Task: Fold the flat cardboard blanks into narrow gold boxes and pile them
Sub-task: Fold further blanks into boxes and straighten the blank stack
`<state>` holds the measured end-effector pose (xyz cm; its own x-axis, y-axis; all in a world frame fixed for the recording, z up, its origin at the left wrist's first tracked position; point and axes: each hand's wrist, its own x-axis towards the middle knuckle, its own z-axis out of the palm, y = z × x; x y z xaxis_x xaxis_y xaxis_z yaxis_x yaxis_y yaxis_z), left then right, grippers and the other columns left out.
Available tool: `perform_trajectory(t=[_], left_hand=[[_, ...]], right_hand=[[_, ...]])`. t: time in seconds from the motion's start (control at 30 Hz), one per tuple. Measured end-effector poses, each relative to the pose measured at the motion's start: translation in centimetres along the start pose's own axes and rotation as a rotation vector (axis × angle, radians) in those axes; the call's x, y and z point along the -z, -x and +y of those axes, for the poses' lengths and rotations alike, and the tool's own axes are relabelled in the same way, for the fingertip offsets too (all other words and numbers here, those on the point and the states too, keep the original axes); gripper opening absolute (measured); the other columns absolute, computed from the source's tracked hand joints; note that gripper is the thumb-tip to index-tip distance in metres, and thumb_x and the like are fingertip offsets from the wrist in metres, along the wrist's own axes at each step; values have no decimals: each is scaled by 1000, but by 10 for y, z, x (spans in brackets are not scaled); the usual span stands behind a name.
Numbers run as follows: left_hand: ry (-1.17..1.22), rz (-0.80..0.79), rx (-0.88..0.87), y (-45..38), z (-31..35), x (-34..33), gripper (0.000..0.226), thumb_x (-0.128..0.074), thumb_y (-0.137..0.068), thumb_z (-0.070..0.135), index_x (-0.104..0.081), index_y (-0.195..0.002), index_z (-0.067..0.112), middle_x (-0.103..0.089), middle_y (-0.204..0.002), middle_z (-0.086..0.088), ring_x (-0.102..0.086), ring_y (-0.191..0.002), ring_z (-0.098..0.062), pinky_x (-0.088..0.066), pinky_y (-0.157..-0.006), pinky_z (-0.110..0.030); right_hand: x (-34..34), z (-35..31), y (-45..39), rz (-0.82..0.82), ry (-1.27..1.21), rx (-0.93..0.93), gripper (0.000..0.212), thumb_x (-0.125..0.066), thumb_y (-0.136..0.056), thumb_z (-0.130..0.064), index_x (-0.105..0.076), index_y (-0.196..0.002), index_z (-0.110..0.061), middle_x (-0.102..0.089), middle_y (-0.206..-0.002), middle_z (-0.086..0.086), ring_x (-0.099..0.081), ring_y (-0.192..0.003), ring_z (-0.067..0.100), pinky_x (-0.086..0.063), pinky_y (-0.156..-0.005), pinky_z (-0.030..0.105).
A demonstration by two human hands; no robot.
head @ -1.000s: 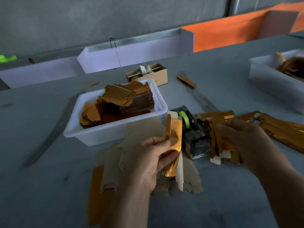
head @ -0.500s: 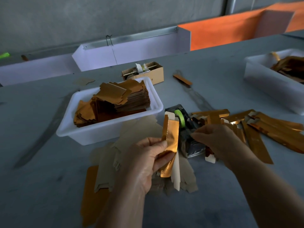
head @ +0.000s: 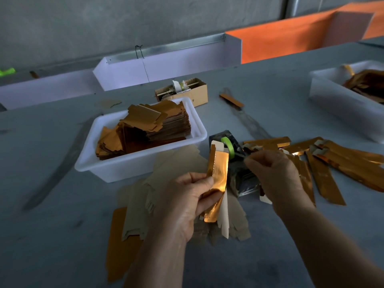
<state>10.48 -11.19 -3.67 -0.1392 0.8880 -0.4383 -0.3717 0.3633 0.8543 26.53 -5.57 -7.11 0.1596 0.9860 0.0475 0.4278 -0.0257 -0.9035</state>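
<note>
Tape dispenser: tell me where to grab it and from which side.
Grip the tape dispenser across its dark block-like body, coming from above. The green roll sits on top toward the back, a folded gold box stands on its left and the right hand covers its right.

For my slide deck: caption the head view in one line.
Left hand grips a half-folded gold box while the right hand reaches to the tape dispenser.
</note>
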Motion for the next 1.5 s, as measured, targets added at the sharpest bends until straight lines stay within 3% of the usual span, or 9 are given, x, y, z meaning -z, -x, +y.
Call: perform_trajectory(t=[0.13, 0.33, 0.6, 0.73, 1.03, 1.13, 1.23, 1.33, 1.5], left_hand=[[0, -15, 4, -1, 0, 1, 6, -63, -82, -6, -63, -87, -3, -71, -96, -20, -73, -75, -22, -61, -63, -29], [41, -179, 31, -3, 14, -4, 11, -57, -86, -4, -59, -97, -4, -73, -88, -20, -73, -76, -27, -57, -53, -22], [-163, -231, -26, -25, 5, -40, 7, -60, -89, 0, -59, -84, 6, -60, -94, -26, -69, -90, -38, -44, -40, -13], [-223, -227, 30, -35, -5, -44, 5, -62, -89, 7, -63, -94, 7, -70, -93, -20, -65, -65, -18, -46, -42, -15], [-129, -208, 71, -41, -12, -42, 5, -64, -87, 3, -64, -90, 7, -72, -68, -3, -69, -59, -13, -50, -45, -17], [-140, -198, 67, -39, -9, -45, 5, -64, -87, 3, -64, -87, 9, -72, -71, -4, -70, -62, -14, -52, -48, -18], [-162, -202, 52, -36, -7, -49, 6, -64, -87, 4, -64, -85, 10, -73, -78, -6, -70, -65, -14, -57, -54, -21], [-176, -189, 46, -32, -5, -48, 7, -65, -85, 3, -65, -86, 10, -73, -91, -11, -72, -72, -17, -58, -60, -23], [-181, -158, 17, -25, 1, -36, 8, -65, -84, 0, -66, -86, 8, -72, -91, -14, -72, -76, -21, -59, -63, -25]], right_hand=[[3, 2, 9, -1, -26, 8, 15, -62, -87, -26, -63, -72, -28, -62, -70, -2, -55, -62, 11, -38, -52, 22], [3, 15, 17, 6, 133, -6, 8, -63, -87, -24, -64, -80, -19, -54, -111, 2, -54, -94, 16, -44, -73, 25], [-2, 18, 25, 67, 128, 71, 14, -65, -84, -25, -59, -72, -24, -45, -104, -10, -48, -79, -1, -35, -61, 13], [-5, 24, 28, 99, 86, 105, 9, -63, -86, -22, -62, -77, -21, -47, -104, -10, -50, -82, 2, -37, -63, 13], [-3, 26, 24, 96, 232, 215, 15, -66, -83, -9, -59, -74, -18, -47, -100, -12, -49, -81, 3, -35, -61, 7], [5, 24, 24, 115, 177, 221, 16, -65, -84, -5, -61, -74, -17, -57, -97, -7, -55, -79, 7, -42, -63, 12], [21, 20, 28, 113, 0, 155, 18, -60, -87, -15, -58, -76, -28, -60, -87, -3, -59, -81, 18, -49, -67, 32], [36, 8, 37, 5, -279, 76, 10, -61, -84, -17, -64, -77, -24, -63, -79, 5, -60, -78, 24, -50, -70, 37], [38, -17, 42, -274, -364, 167, 10, -61, -72, -17, -70, -76, -21, -67, -74, -5, -59, -65, 2, -47, -56, 11]])
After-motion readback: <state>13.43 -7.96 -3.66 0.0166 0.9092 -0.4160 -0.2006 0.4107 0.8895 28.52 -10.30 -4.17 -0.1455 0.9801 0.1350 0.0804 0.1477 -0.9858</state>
